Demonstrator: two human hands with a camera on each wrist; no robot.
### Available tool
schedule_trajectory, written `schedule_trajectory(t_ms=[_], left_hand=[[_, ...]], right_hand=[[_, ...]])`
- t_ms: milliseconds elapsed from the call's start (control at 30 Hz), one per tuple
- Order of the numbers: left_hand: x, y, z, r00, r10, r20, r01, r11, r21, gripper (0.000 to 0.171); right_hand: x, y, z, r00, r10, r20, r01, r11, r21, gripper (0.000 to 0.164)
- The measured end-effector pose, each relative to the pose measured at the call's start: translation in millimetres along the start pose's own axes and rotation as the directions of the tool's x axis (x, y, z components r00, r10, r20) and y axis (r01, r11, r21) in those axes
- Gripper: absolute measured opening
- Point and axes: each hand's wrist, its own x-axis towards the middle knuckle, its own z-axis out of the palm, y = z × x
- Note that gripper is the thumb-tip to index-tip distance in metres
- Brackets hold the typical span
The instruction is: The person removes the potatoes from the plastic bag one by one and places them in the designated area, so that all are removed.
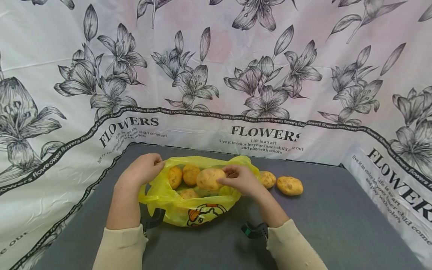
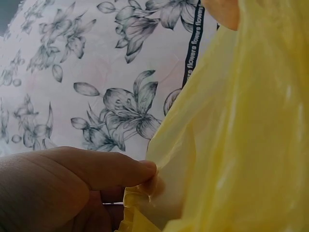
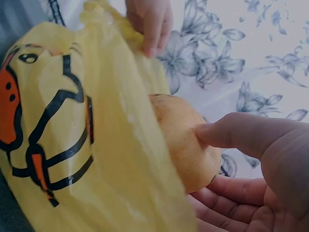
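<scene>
A yellow plastic bag (image 1: 165, 207) with a cartoon print lies on the table, its mouth spread wide. My left hand (image 1: 144, 168) pinches the bag's left rim between thumb and fingers, as the left wrist view shows close up. Over the opening, my right hand (image 1: 241, 180) holds a potato (image 1: 210, 179), thumb on one side and fingers on the other. In the right wrist view, the bag's side partly covers this potato (image 3: 186, 145). Inside the bag sit a potato (image 1: 175, 177) at the left, another potato (image 1: 191, 174) beside it, and a partly hidden potato (image 1: 188, 194) nearer the front.
Right of the bag, a potato (image 1: 290, 186) lies on the grey table (image 1: 324, 221), with another potato (image 1: 268, 179) partly behind my right hand. A white flower-printed cloth (image 1: 202, 93) hangs round the table's back and sides.
</scene>
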Motion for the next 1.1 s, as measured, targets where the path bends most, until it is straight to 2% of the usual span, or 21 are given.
schedule_trajectory(t_ms=[300,500,900,1100], left_hand=[[1.9,-1.9,-0.3,1.0,0.002,-0.018,-0.002,1.0,0.024,0.022],[2.1,-2.8,-0.8,1.0,0.001,-0.015,-0.001,1.0,0.027,0.022],[1.2,-4.1,-1.0,1.0,-0.001,-0.015,0.001,1.0,0.027,0.022],[1.2,-5.5,-2.0,1.0,-0.009,-0.017,0.009,0.999,0.035,0.023]], right_hand=[[-8.8,-9.7,-15.2,1.0,0.013,0.006,-0.013,1.0,0.024,0.047],[-16.6,-15.4,-29.2,1.0,-0.004,0.006,0.004,1.0,-0.03,0.049],[-24.2,-8.4,-59.3,1.0,0.007,0.02,-0.006,0.998,-0.06,0.054],[-30.6,-3.7,-73.4,0.998,0.019,0.062,-0.02,1.0,0.006,0.047]])
